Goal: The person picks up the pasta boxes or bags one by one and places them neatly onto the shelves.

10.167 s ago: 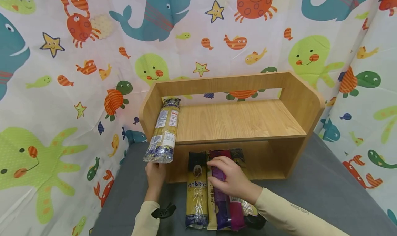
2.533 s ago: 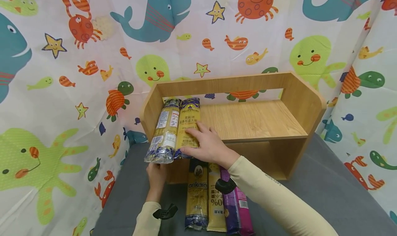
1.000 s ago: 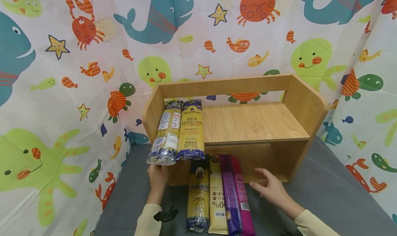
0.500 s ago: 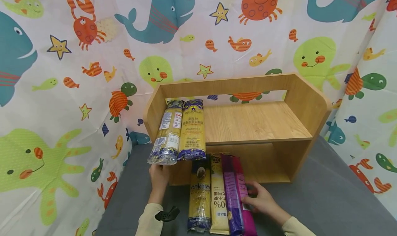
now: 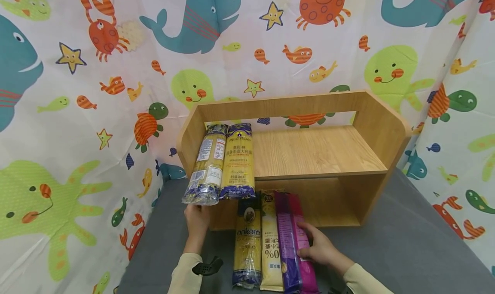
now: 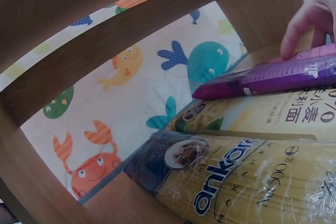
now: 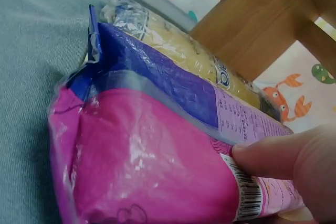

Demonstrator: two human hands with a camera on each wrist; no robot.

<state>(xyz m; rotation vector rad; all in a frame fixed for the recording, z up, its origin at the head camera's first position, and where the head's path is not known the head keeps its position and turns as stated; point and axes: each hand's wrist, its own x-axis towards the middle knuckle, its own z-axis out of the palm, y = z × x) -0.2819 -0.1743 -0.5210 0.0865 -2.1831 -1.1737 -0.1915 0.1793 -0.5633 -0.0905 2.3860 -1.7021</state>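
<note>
My left hand [image 5: 198, 221] grips the lower left side of the wooden shelf [image 5: 309, 150], its fingers partly hidden under overhanging packs. On the pink-and-purple pasta pack [image 5: 291, 244], my right hand [image 5: 321, 246] has its thumb and fingertips against the pink side; the right wrist view shows one digit beside the barcode [image 7: 248, 195]. Left of that pack lie a pale yellow pasta pack [image 5: 271, 251] and a clear "ankara" spaghetti pack [image 5: 247, 251], far ends inside the lower compartment. Up on the shelf, a clear spaghetti pack [image 5: 206, 165] and a yellow spaghetti pack [image 5: 237, 160] lie side by side.
The shelf's right side panel [image 5: 386, 135] rises beyond the upper board. Grey cloth [image 5: 402, 242] covers the table around the shelf. Behind hangs a curtain [image 5: 247, 27] printed with sea animals.
The yellow spaghetti pack has joined the clear one on the upper board. My right hand left it, came down right, then moved left onto the pink-and-purple pack. My left hand stays put.
</note>
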